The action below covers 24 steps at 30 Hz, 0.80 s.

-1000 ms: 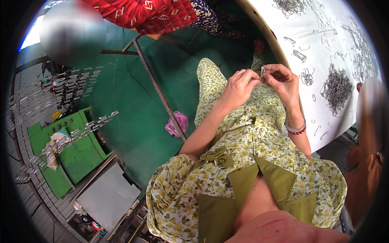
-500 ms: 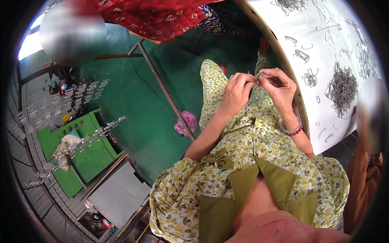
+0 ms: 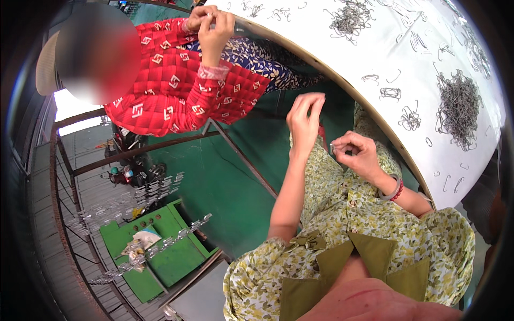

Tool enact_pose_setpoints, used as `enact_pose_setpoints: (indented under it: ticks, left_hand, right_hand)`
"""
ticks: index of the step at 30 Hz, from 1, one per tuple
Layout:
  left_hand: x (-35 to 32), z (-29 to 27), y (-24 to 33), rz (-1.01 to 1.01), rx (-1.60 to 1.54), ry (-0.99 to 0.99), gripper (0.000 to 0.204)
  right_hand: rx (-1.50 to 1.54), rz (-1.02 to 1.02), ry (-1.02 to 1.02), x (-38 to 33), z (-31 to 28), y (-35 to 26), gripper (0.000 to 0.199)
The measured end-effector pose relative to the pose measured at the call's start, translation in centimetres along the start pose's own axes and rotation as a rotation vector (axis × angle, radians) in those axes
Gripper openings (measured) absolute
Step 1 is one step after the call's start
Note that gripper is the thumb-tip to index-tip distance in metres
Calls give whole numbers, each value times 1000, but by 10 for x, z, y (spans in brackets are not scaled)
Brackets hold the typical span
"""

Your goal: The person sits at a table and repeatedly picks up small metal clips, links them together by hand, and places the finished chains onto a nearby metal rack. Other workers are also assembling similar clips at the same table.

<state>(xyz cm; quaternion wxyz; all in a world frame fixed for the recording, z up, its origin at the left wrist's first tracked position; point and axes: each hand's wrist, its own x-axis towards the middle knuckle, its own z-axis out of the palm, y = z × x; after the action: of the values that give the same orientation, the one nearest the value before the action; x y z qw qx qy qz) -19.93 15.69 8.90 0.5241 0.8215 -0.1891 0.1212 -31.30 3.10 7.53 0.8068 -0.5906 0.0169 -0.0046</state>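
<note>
My right hand (image 3: 360, 154) is above my lap, thumb and index finger pinched on a small silvery metal piece (image 3: 333, 148). Its exact shape is too small to make out. Farther out and to the left, my left hand (image 3: 306, 125) is raised, thumb and fingers brought together at the tips. Whatever those tips may hold does not show. On the white table (image 3: 396, 59) to my right lie a big heap of bent wire hooks (image 3: 459, 109), a small wire cluster (image 3: 410, 119) and several loose hooks (image 3: 446, 183).
The curved table edge (image 3: 342, 80) runs close past my hands. Across from me a person in a red patterned jacket (image 3: 171, 85) has both hands raised beside the table. A metal frame bar (image 3: 243, 155) and a green cabinet (image 3: 155, 251) stand to the left.
My hands have come apart: the left moved up and away, the right down toward my lap with the small metal piece. The view has shifted, bringing the other person's hands into sight.
</note>
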Motion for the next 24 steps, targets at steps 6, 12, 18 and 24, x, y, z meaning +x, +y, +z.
enact_pose_setpoints:
  ticks: [6,12,18,24]
  left_hand:
    - [129,82,-50,183,75,-120,17]
    - [180,109,-87,297,580,-542,15]
    - [152,82,-77,306,413,-311,13]
    - [70,4,-12,-151,-261,-208,15]
  right_hand:
    - [-191,-179,-41,6,-5,-2,18]
    - [-110,-149,-76,4,-9,-13,17]
    - [-127,-152,-95,7,-4,-8,18]
    - [-167,-152,-54,11,0,2,20]
